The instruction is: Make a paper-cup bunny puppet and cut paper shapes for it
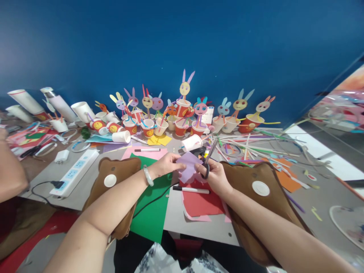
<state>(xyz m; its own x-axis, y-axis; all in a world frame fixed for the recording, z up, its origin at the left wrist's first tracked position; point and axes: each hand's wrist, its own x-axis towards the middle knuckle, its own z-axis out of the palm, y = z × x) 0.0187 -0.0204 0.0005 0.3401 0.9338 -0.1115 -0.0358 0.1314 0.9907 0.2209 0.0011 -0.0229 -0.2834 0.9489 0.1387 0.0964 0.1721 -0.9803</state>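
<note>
My left hand point(166, 165) pinches the edge of a piece of light purple paper point(189, 167) held above the table. My right hand point(214, 176) grips a pair of black-handled scissors point(209, 157), whose blades point up and away at the paper's right side. Under the hands lie a red paper sheet point(200, 203), a green sheet point(152, 212) and a black-capped marker point(190, 189). A jade-coloured bangle point(148, 175) is on my left wrist.
Two brown pads point(115, 170) point(256, 189) lie under my forearms. A row of paper-cup rabbit figures point(182, 110) stands at the back. Loose straws and paper strips point(256, 146) are scattered right. A white power strip point(75, 170) lies left, beside another person's arm point(10, 170).
</note>
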